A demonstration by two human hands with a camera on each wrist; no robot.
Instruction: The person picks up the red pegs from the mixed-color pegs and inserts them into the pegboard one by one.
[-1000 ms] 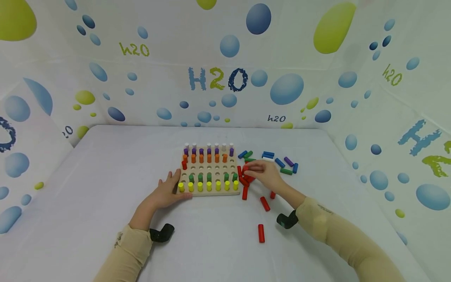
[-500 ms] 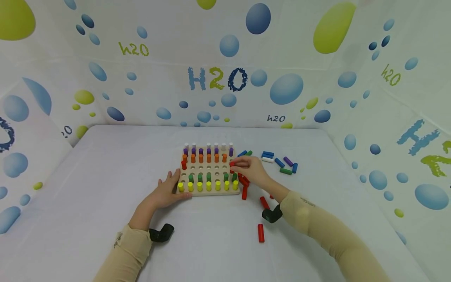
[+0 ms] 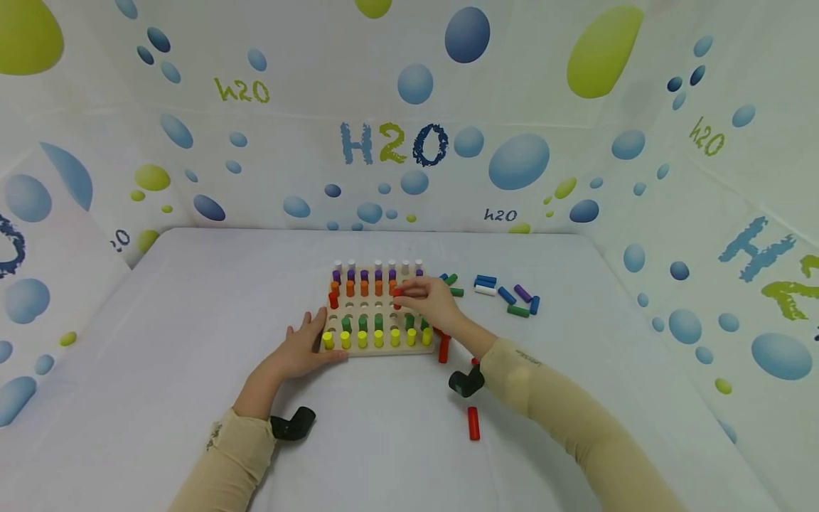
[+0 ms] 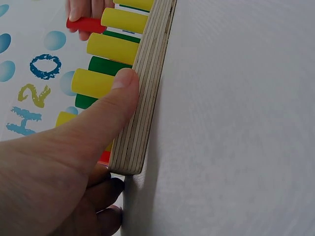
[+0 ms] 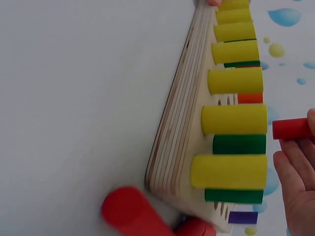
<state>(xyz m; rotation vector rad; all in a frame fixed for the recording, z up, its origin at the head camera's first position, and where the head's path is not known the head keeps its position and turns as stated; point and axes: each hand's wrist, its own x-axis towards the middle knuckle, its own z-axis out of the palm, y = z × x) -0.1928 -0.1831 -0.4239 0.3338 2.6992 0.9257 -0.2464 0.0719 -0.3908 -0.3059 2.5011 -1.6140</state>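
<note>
A wooden pegboard (image 3: 384, 351) stands on the white table with rows of white, purple, orange, green and yellow pegs. One red peg (image 3: 333, 300) stands at its left side. My left hand (image 3: 299, 351) holds the board's near left corner; in the left wrist view the thumb (image 4: 115, 105) lies against the layered front edge and the other fingers are curled past the corner. Over the board's right half, my right hand (image 3: 434, 304) pinches a red peg (image 5: 293, 129) by one end. The right hand hides some holes behind it.
Right of the board lie loose red pegs (image 3: 443, 348), partly behind the right forearm, and another red peg (image 3: 473, 424) nearer me. Farther right are scattered blue pegs (image 3: 507, 295), a white peg (image 3: 485, 290), a purple peg (image 3: 522, 292) and green pegs (image 3: 518, 311).
My right hand has carried the red peg leftward from the loose red pile to over the board. The left hand has stayed at the board's corner.
</note>
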